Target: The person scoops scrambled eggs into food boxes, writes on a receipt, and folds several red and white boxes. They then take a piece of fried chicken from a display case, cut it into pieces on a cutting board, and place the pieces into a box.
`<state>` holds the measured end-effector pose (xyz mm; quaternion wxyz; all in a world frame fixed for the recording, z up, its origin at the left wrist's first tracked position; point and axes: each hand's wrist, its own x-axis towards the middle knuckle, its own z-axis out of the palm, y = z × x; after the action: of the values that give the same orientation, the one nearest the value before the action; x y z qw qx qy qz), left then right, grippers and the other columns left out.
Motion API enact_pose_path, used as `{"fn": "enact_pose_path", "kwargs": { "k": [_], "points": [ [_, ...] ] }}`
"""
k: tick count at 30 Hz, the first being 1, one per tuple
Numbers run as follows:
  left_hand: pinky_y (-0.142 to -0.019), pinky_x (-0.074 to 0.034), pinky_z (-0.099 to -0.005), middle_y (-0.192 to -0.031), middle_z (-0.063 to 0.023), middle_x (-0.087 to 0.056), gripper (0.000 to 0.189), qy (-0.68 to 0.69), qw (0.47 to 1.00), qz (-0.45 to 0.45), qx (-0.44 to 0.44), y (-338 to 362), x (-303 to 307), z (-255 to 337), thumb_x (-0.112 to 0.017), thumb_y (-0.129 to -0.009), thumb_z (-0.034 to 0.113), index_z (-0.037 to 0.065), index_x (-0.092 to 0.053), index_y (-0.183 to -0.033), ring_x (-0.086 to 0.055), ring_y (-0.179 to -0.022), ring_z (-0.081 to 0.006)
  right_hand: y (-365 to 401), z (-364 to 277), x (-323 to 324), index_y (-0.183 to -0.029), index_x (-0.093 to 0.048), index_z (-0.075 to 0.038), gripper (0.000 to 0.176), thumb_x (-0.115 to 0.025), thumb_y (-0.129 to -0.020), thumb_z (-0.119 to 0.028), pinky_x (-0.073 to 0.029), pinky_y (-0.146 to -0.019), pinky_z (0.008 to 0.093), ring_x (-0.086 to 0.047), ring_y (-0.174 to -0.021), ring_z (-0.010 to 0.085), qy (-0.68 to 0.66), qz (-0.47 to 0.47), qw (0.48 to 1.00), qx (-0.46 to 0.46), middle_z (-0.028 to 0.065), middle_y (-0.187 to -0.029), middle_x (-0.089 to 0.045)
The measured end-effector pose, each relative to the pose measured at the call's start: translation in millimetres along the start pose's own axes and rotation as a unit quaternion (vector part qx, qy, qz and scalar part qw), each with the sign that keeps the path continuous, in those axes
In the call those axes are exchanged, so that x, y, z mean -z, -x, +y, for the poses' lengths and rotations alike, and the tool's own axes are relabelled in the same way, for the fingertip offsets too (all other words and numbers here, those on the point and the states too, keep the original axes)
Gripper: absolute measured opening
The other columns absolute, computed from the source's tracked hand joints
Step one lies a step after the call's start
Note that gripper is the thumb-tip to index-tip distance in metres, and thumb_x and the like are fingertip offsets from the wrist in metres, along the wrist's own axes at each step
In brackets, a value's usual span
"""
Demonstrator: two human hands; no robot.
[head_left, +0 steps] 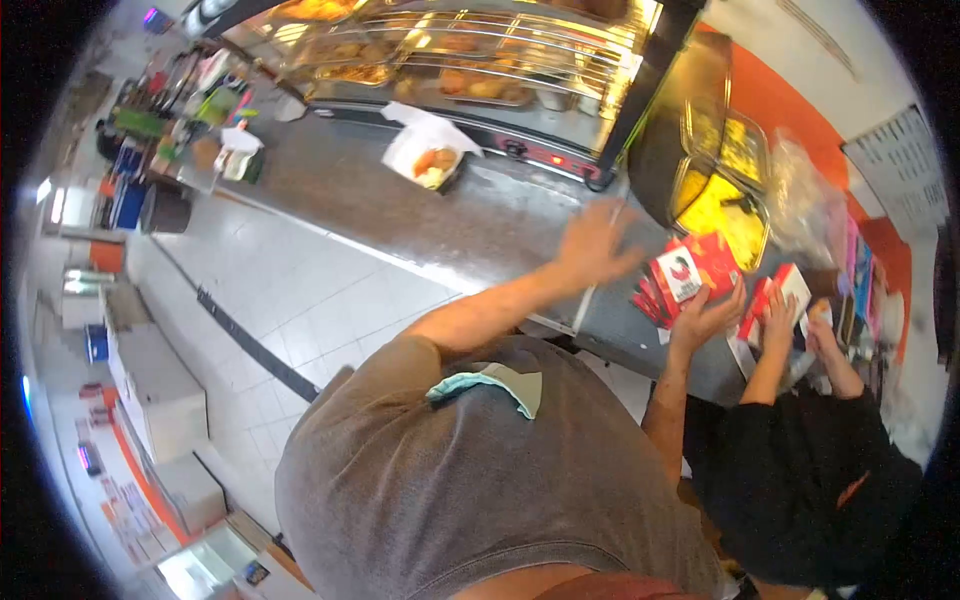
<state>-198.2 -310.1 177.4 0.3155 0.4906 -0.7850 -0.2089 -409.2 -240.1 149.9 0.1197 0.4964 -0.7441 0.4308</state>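
Note:
My left hand (600,243) reaches over the counter in front of the heated cabinet, blurred by motion, its fingers spread and nothing in it. Red cardboard boxes (712,262) with a white label bearing a rooster-like picture lie at the counter's right part; they look like a stack. At their lower edge is my right hand (708,318), fingers stretched out and apart, seemingly touching the boxes. Just beyond the boxes are metal trays of yellow food (735,222), possibly fries. To the left sits an open white paper-lined container (425,160) with food inside.
At my right a co-worker in black (815,480) handles a red and white box (775,300). The lit glass food cabinet (470,65) stands along the back of the metal counter (330,180). A clear plastic bag (800,195) lies beside the trays. Various items (238,150) crowd the far left end.

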Motion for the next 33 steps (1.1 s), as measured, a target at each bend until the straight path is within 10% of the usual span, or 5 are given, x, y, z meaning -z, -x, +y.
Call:
{"fn": "enact_pose_path", "kwargs": {
  "k": [12, 16, 24, 28, 33],
  "points": [
    [-0.103, -0.018, -0.0658, -0.138, -0.0002, -0.044, 0.049, -0.368, 0.930, 0.000, -0.020, -21, 207, -341, -0.053, -0.082, 0.020, 0.017, -0.046, -0.131, -0.040, -0.127, -0.0206, 103, -205, -166, -0.098, -0.065, -0.003, 0.024, -0.064, -0.084, -0.023, -0.050, -0.082, 0.0388, -0.064, -0.089, 0.0315, -0.285, -0.561, 0.772, 0.092, 0.0151, -0.091, -0.067],
    [-0.099, -0.034, -0.0537, -0.102, -0.0128, -0.066, 0.043, -0.262, 0.953, -0.148, 0.040, -37, 228, -346, -0.046, -0.090, 0.045, 0.009, -0.067, -0.102, -0.060, -0.103, -0.0306, 155, -278, -272, -0.107, -0.062, 0.000, 0.047, -0.064, -0.087, -0.042, -0.054, -0.069, 0.0333, -0.066, -0.078, 0.0235, -0.257, -0.641, 0.656, -0.304, 0.0138, -0.090, -0.067],
    [-0.105, -0.034, -0.0451, -0.144, -0.0248, -0.036, 0.108, -0.057, 0.925, -0.293, 0.235, -21, 193, -566, -0.045, -0.076, 0.079, 0.003, -0.019, -0.148, -0.036, -0.134, -0.0370, 196, -326, -340, -0.110, -0.062, -0.002, 0.044, -0.057, -0.085, -0.039, -0.044, -0.095, 0.0486, -0.058, -0.107, 0.0409, -0.110, -0.459, 0.823, -0.315, 0.0238, -0.111, -0.062],
    [-0.068, -0.054, -0.0275, -0.123, -0.0172, -0.054, 0.099, 0.214, 0.921, -0.132, 0.299, 32, 180, -492, -0.066, -0.082, 0.053, -0.004, -0.012, -0.143, -0.064, -0.088, -0.0207, 161, -322, -297, -0.114, -0.060, -0.002, 0.052, -0.062, -0.083, -0.043, -0.048, -0.088, 0.0471, -0.062, -0.103, 0.0372, -0.209, -0.538, 0.777, -0.251, 0.0259, -0.108, -0.063],
    [-0.093, -0.043, -0.0449, -0.123, -0.0252, -0.055, 0.082, 0.002, 0.942, 0.031, 0.335, 103, 160, -393, -0.063, -0.081, 0.056, -0.002, -0.038, -0.134, -0.055, -0.111, -0.0393, 211, -243, -261, -0.111, -0.060, 0.002, 0.039, -0.059, -0.088, -0.029, -0.048, -0.088, 0.0421, -0.062, -0.096, 0.0344, -0.402, -0.456, 0.726, -0.322, 0.0193, -0.106, -0.064]
  ]
}}
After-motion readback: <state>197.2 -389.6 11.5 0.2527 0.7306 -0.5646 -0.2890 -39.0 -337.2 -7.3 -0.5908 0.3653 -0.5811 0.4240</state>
